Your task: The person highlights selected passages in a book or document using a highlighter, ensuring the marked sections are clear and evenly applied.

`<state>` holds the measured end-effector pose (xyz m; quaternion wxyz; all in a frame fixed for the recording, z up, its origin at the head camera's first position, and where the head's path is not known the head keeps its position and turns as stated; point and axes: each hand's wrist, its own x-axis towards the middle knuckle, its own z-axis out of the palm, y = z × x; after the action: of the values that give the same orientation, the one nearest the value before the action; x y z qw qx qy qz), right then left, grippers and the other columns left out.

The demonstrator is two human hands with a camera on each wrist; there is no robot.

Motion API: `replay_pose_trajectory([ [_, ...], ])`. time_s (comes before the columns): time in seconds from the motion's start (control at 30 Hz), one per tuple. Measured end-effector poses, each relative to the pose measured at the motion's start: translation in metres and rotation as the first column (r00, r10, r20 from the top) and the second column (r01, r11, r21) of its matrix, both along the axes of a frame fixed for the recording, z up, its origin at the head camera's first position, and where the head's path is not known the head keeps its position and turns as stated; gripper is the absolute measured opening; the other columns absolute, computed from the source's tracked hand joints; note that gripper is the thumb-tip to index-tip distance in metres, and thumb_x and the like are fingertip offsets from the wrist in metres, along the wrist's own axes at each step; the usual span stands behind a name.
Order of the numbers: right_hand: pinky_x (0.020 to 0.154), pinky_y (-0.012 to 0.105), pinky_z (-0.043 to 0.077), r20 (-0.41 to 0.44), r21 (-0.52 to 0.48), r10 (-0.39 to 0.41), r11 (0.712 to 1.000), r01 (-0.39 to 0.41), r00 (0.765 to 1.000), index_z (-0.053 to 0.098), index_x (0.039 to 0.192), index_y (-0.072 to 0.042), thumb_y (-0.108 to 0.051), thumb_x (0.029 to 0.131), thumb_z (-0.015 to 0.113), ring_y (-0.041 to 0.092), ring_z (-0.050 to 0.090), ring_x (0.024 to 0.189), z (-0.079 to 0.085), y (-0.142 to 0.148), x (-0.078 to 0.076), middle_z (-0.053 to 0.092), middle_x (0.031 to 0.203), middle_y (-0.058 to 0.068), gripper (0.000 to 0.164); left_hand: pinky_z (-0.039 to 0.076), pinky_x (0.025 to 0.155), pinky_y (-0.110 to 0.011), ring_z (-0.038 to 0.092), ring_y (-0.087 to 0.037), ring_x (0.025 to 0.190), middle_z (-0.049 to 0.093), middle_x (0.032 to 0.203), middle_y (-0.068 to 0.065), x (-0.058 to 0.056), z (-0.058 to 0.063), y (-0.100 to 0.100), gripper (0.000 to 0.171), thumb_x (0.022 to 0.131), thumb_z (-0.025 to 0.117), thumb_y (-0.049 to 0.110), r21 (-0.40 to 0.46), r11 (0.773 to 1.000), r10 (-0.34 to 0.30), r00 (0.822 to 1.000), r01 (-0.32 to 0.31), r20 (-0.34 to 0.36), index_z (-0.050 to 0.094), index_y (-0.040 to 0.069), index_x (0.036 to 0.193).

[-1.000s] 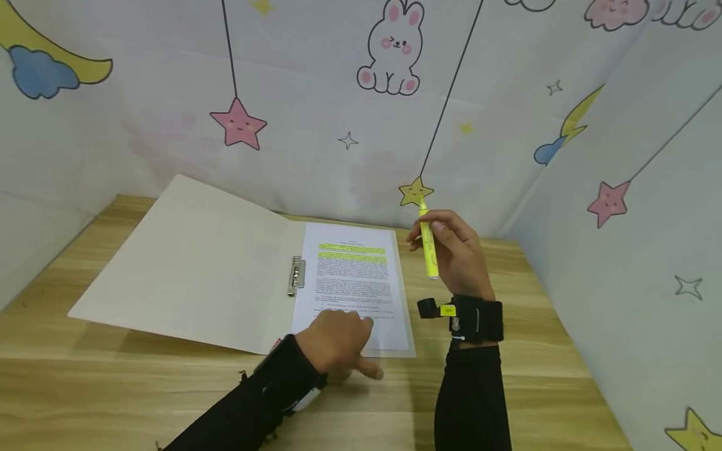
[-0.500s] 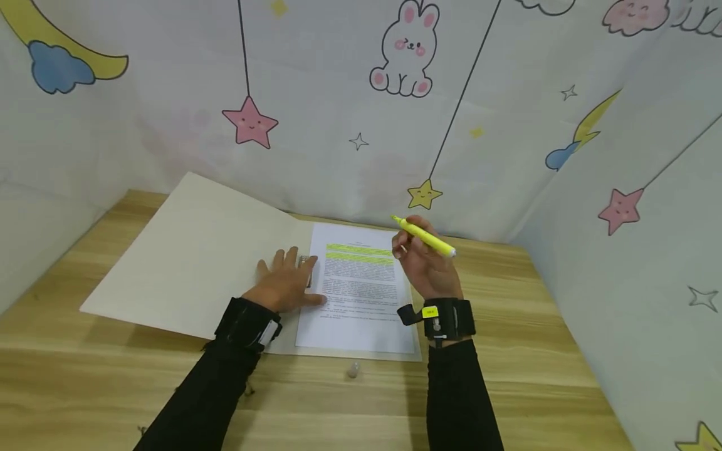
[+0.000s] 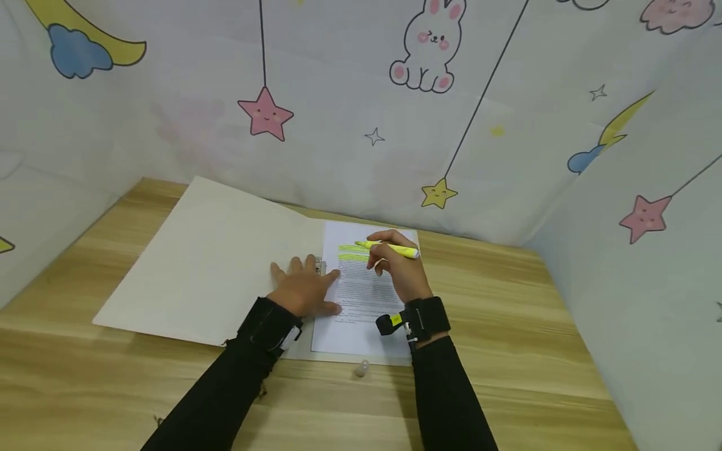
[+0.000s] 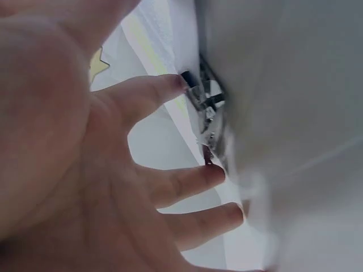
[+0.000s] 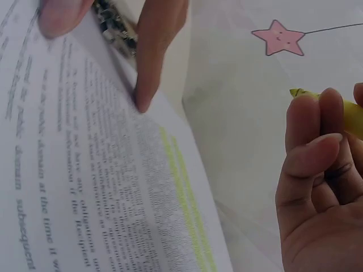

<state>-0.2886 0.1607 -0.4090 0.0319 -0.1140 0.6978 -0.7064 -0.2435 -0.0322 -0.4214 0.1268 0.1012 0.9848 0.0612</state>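
Leftward over the one visible page (image 3: 361, 338), the right hand (image 3: 403, 272) has moved since half a second ago, fingers curled in a pinch on one yellow highlighter (image 3: 403, 250), its tip above the upper lines. Nearest, one small pale object (image 3: 362, 368) lies just before one open folder (image 3: 197, 263). Fingers spread wide, the left hand (image 3: 304, 291) grips nothing, resting beside one metal clip (image 3: 320, 264). "Public domain" and "Recipient" are legible; two yellow bands (image 3: 352, 257) mark higher lines. Behind, one rabbit (image 3: 431, 50) decorates the wall (image 3: 327, 175).
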Motion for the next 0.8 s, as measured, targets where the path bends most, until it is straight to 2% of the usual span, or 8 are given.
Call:
replay_pose_trajectory([
  [0.1, 0.051, 0.024, 0.045, 0.041, 0.071, -0.060, 0.996, 0.057, 0.997, 0.070, 0.104, 0.002, -0.005, 0.092, 0.065, 0.021, 0.063, 0.062, -0.012, -0.005, -0.005, 0.066, 0.079, 0.012, 0.015, 0.020, 0.103, -0.082, 0.038, -0.049, 0.128, 0.039, 0.144, -0.026, 0.002, 0.003, 0.004, 0.080, 0.081, 0.072, 0.060, -0.014, 1.000, 0.002, 1.000, -0.002, 0.009, 0.044, 0.030, 0.149],
  [0.27, 0.047, 0.025, 0.044, 0.113, 0.150, -0.146, 0.980, 0.128, 0.983, 0.069, 0.089, -0.005, -0.014, 0.089, 0.072, 0.018, 0.063, 0.056, -0.029, -0.008, -0.012, 0.067, 0.070, 0.014, 0.009, 0.019, 0.103, -0.083, 0.035, -0.049, 0.132, 0.036, 0.148, -0.027, 0.004, 0.004, 0.010, 0.081, 0.081, 0.073, 0.059, -0.010, 1.000, -0.004, 1.000, 0.005, 0.016, 0.043, 0.029, 0.150],
  [0.4, 0.043, 0.023, 0.042, 0.129, 0.157, -0.173, 0.976, 0.152, 0.976, 0.063, 0.078, -0.009, -0.016, 0.088, 0.073, 0.017, 0.060, 0.051, -0.035, -0.012, -0.017, 0.066, 0.062, 0.006, 0.016, 0.019, 0.103, -0.083, 0.032, -0.049, 0.135, 0.033, 0.150, -0.027, 0.004, 0.001, 0.010, 0.083, 0.080, 0.073, 0.059, -0.004, 1.000, -0.003, 1.000, 0.003, 0.017, 0.042, 0.029, 0.151],
  [0.63, 0.046, 0.024, 0.039, 0.211, 0.231, -0.172, 0.965, 0.122, 0.962, 0.060, 0.074, -0.012, -0.021, 0.085, 0.077, 0.015, 0.052, 0.051, -0.039, -0.023, -0.026, 0.063, 0.061, 0.002, 0.022, 0.019, 0.102, -0.085, 0.030, -0.049, 0.136, 0.031, 0.151, -0.027, 0.002, 0.000, 0.005, 0.082, 0.081, 0.073, 0.058, 0.017, 1.000, -0.001, 1.000, 0.001, 0.020, 0.042, 0.029, 0.151],
  [0.8, 0.048, 0.025, 0.041, 0.192, 0.288, -0.148, 0.954, 0.088, 0.970, 0.061, 0.074, -0.012, -0.023, 0.084, 0.078, 0.015, 0.054, 0.053, -0.044, -0.027, -0.031, 0.062, 0.063, 0.002, 0.023, 0.019, 0.102, -0.084, 0.030, -0.048, 0.137, 0.031, 0.151, -0.027, 0.001, 0.001, 0.000, 0.082, 0.082, 0.073, 0.058, 0.017, 1.000, -0.002, 1.000, 0.002, 0.020, 0.041, 0.029, 0.152],
])
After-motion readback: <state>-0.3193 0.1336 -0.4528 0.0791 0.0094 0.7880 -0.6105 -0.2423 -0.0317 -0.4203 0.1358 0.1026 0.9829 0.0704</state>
